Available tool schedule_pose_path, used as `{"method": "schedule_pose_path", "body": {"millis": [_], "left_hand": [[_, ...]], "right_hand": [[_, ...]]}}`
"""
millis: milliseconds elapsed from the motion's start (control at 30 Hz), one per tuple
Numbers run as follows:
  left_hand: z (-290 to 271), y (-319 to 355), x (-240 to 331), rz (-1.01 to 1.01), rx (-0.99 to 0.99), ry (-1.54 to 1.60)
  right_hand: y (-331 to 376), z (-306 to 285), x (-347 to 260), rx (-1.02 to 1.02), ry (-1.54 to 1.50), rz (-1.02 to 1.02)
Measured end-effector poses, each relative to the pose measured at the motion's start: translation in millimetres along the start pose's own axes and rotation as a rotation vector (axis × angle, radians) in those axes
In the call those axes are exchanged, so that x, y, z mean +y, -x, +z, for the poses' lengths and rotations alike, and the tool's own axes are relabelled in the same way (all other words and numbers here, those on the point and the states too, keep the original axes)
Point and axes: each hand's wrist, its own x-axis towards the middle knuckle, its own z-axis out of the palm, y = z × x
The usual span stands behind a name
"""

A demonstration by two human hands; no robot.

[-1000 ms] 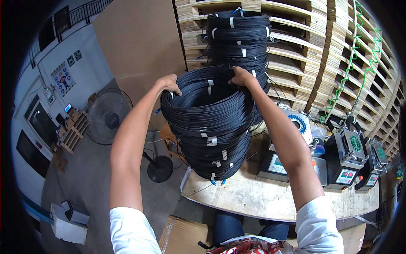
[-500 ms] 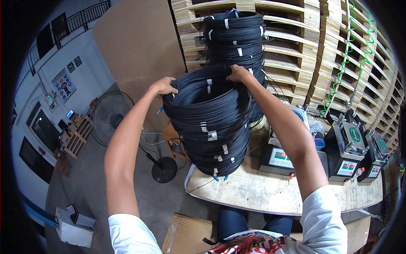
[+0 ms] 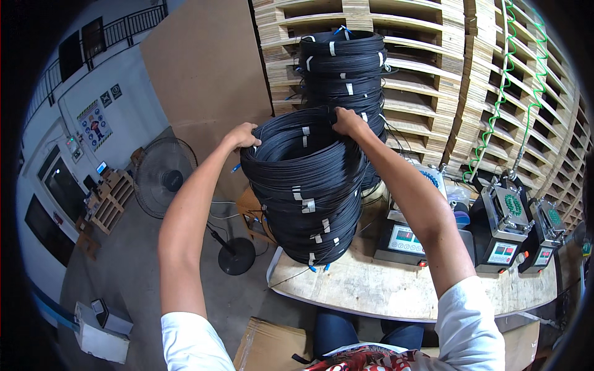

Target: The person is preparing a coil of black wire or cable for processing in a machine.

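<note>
A tall stack of black cable coils (image 3: 306, 204), bound with small white ties, stands at the left end of the wooden table. My left hand (image 3: 241, 136) is closed over the left rim of the top coil, thumb toward the inside. On the far right rim of the same coil, my right hand (image 3: 350, 122) grips with its fingers curled over the edge. Blue connector tips (image 3: 319, 268) poke out at the stack's base. A second stack of black cable coils (image 3: 344, 71) rises just behind, partly hidden by the front one.
Benchtop machines with small displays (image 3: 401, 240) stand along the right of the wooden table (image 3: 371, 287). Wooden pallets (image 3: 421, 86) are piled behind. A standing fan (image 3: 166, 176) is on the floor at left, near a wooden stool (image 3: 252, 213). Green coiled hoses (image 3: 495, 117) hang at right.
The whole view has shifted slightly, so the stack and table sit a little lower in the picture. Both hands keep their hold on the top coil's rim.
</note>
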Motion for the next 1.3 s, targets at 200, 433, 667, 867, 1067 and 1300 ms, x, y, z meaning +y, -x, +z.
{"method": "schedule_pose_path", "body": {"millis": [200, 433, 667, 867, 1067, 1300], "left_hand": [[-7, 29, 25, -0.062, -0.034, 0.031], [-11, 49, 25, -0.009, 0.075, -0.191], [5, 84, 97, 0.235, 0.424, -0.352], [23, 71, 196, 0.517, 0.569, -0.189], [55, 14, 308, 0.885, 0.295, 0.384], [145, 9, 545, 1.089, 0.430, 0.423]], "right_hand": [[4, -2, 1, 0.054, -0.040, -0.055], [6, -4, -9, 0.004, -0.003, -0.099], [32, -21, 20, 0.135, 0.001, -0.239], [91, -65, 13, 0.382, -0.385, -0.442], [182, -135, 48, 0.758, -0.575, -0.283], [242, -209, 210, 1.135, -0.446, -0.048]]}}
